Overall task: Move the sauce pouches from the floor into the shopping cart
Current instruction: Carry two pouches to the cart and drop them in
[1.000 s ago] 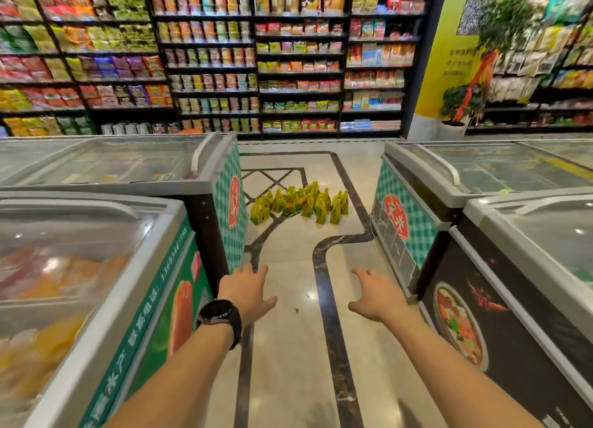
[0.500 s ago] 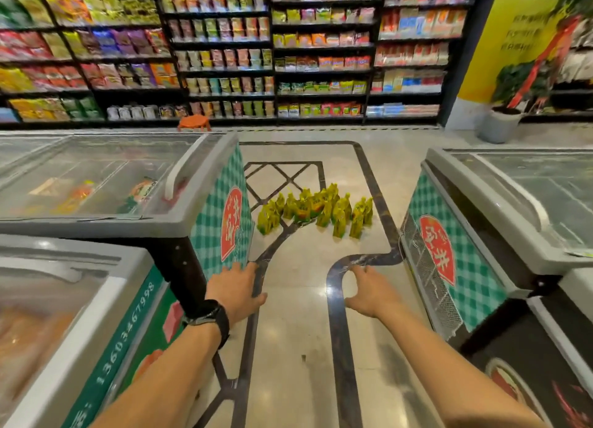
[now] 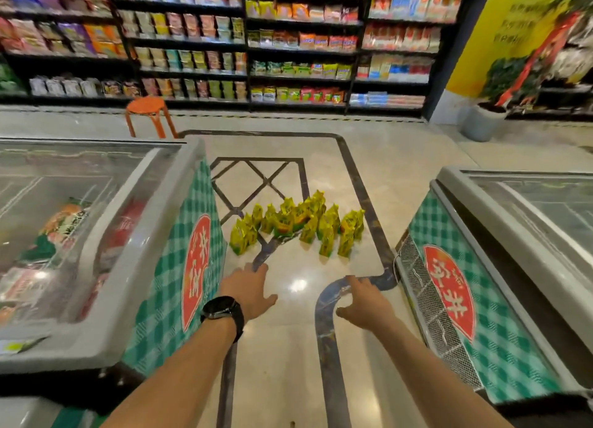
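Several yellow-green sauce pouches (image 3: 298, 224) stand upright in a cluster on the beige floor, in the aisle between two chest freezers. My left hand (image 3: 248, 291), with a black watch on its wrist, reaches forward with relaxed fingers and holds nothing. My right hand (image 3: 365, 302) is stretched out beside it, palm down, fingers loosely spread, also holding nothing. Both hands hang short of the pouches, apart from them. No shopping cart is in view.
A chest freezer (image 3: 106, 299) with a green checked end panel flanks the aisle on the left, another freezer (image 3: 500, 267) on the right. An orange stool (image 3: 149, 114) stands beyond the left freezer. Stocked shelves (image 3: 288, 42) line the back. A potted plant (image 3: 487, 119) sits at far right.
The view has advanced down the aisle, so the pouches are nearer and larger. The nearest freezers have slid out of view behind. Both hands stay outstretched and hold nothing.
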Available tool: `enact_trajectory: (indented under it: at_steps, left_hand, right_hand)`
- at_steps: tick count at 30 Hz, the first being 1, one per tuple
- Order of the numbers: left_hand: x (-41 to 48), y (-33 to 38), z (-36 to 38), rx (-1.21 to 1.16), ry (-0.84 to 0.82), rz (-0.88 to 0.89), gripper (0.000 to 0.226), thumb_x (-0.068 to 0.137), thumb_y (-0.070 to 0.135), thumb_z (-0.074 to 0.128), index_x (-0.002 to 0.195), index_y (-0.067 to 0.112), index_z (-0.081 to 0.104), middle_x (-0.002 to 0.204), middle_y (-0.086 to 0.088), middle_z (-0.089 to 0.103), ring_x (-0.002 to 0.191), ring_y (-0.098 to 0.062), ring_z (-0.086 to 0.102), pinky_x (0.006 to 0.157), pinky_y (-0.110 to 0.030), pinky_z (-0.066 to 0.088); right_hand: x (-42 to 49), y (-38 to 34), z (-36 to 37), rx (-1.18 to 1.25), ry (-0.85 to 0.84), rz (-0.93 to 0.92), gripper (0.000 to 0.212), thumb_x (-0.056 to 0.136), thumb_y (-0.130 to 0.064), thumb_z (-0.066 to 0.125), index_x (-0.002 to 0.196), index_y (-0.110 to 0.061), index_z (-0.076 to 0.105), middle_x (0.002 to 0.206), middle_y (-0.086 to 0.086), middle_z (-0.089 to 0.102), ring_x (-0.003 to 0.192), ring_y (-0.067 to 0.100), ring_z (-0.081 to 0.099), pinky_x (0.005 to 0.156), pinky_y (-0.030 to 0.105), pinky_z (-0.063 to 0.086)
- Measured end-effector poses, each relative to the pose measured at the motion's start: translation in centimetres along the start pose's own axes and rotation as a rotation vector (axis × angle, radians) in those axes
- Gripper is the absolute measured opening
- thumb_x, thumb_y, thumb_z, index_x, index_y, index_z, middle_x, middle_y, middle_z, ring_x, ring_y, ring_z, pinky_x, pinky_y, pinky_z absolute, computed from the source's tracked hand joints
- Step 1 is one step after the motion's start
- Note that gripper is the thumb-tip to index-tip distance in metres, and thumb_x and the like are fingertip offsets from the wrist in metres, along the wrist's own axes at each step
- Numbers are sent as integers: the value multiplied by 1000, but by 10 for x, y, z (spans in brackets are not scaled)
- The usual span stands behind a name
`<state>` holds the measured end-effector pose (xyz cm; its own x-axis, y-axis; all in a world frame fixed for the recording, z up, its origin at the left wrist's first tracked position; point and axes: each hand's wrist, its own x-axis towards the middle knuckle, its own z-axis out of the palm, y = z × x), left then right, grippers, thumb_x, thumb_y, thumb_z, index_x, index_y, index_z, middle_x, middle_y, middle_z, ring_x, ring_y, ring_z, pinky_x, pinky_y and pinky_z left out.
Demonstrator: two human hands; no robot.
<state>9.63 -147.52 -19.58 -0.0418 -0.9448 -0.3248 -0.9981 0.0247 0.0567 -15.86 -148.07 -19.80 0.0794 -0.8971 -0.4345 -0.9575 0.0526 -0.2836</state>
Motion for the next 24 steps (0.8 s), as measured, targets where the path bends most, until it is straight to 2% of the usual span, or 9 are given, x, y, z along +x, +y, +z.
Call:
enact_trajectory:
  at_steps: [6,9,13,19,24]
  left_hand:
    - [135,-14,-27,82,-32,25,75,93,64,47,152,25,25,139,-10,50,122,-32,55,91,-41,52]
    - [208,-20,-37,97,-35,36,73,92,64,47,152,26,28,141,-8,50,123,-31,54,91,-41,51]
    - [294,-24,-52,89,-81,15,75,92,65,45,153,26,25,140,-8,51,126,-30,52,88,-41,49]
    - [411,-36,-68,49,-145,-17,69,92,65,46,148,26,34,135,-7,53,120,-29,56,89,-41,52]
    - [529,-60,-47,25,-195,-12,77,92,69,43,152,24,26,137,-9,53,120,-31,56,86,-41,52]
  right_hand:
    - [127,-10,-37,56,-2,37,79,81,-39,66,148,-21,28,139,11,42,127,33,45,96,46,48]
    - [204,-8,-53,66,-18,56,81,80,-40,65,149,-21,26,139,12,41,127,33,44,95,46,48]
    - [296,-9,-76,99,-64,79,82,81,-43,66,149,-20,26,145,12,38,130,32,45,96,44,48]
    - [411,-14,-98,196,-138,135,86,79,-43,68,150,-20,25,146,13,38,128,34,47,100,45,46]
    - [512,-18,-89,272,-190,227,86,80,-42,69,149,-18,23,147,12,37,130,31,46,101,41,44]
